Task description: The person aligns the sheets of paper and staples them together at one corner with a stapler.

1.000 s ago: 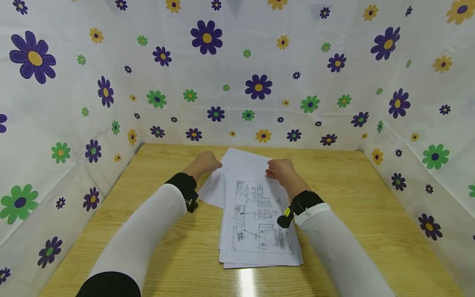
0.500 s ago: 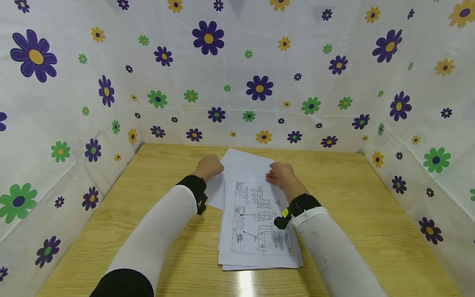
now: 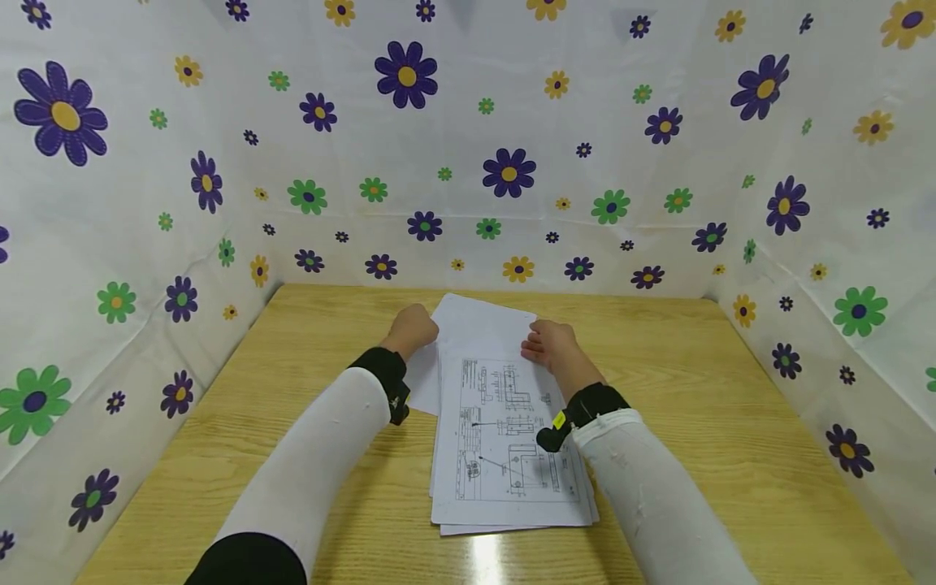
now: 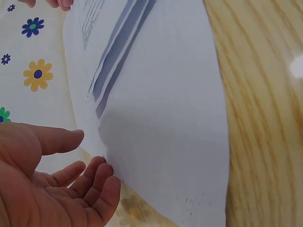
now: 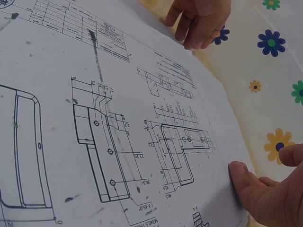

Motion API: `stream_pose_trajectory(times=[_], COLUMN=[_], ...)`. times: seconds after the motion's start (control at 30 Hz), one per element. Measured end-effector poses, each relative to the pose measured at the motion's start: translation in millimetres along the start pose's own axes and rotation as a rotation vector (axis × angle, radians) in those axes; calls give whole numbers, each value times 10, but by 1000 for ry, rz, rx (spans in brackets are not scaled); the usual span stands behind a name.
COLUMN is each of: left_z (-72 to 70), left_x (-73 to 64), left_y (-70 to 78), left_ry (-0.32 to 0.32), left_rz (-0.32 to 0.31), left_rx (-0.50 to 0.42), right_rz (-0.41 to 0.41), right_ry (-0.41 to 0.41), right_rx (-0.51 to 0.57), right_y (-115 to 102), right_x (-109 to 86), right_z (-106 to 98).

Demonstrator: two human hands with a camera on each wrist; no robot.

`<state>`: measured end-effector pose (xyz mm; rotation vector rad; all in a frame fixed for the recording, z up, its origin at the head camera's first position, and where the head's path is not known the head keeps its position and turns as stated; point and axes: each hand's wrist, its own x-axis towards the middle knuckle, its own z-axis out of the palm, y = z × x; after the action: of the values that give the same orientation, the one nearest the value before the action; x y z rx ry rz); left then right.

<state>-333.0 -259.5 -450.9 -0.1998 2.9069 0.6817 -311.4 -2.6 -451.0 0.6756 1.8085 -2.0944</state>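
A stack of white paper sheets (image 3: pixel 497 479) lies on the wooden table, its top sheet printed with a technical drawing. One sheet (image 3: pixel 422 380) sticks out from the stack's left side, lower in the pile. My left hand (image 3: pixel 411 329) is at the far left edge of the papers; in the left wrist view its fingertips (image 4: pixel 110 182) touch the paper edge, with the thumb apart. At the far right edge is my right hand (image 3: pixel 554 345). In the right wrist view one of its fingers (image 5: pixel 240 177) lies against the sheets' edge, and another digit stands away from the paper.
The wooden table (image 3: pixel 307 487) extends on both sides of the papers. A white cloth (image 3: pixel 468 146) with printed flowers hangs behind it and along both sides. Both wrists wear black straps with cameras.
My left hand has moved right and the sheet sticking out at the left has slid in toward the stack. The right hand has barely moved.
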Motion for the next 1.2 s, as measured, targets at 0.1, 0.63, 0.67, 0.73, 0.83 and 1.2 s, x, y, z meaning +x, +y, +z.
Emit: stream_pose_trajectory(times=[0.1,0.63,0.67,0.73,0.83,1.2], left_z=[-2,-71,-75,-71,-48,107], left_x=[-6,-135,-132,-110,-54,99], left_y=[25,76,68,41,1,-99], left_ry=[-4,-24,-29,-39,-42,37], left_rz=[-53,-49,-45,-29,-4,78], left_rx=[-44,-42,-42,-49,-82,-237], right_rz=[3,-22,-21,-19,-19,-17], right_ry=[1,30,31,31,33,34], right_rx=[1,-27,-27,-25,-26,-35], right_y=[3,50,51,53,53,47], right_x=[-10,46,45,44,43,36], right_z=[-2,33,35,37,35,22])
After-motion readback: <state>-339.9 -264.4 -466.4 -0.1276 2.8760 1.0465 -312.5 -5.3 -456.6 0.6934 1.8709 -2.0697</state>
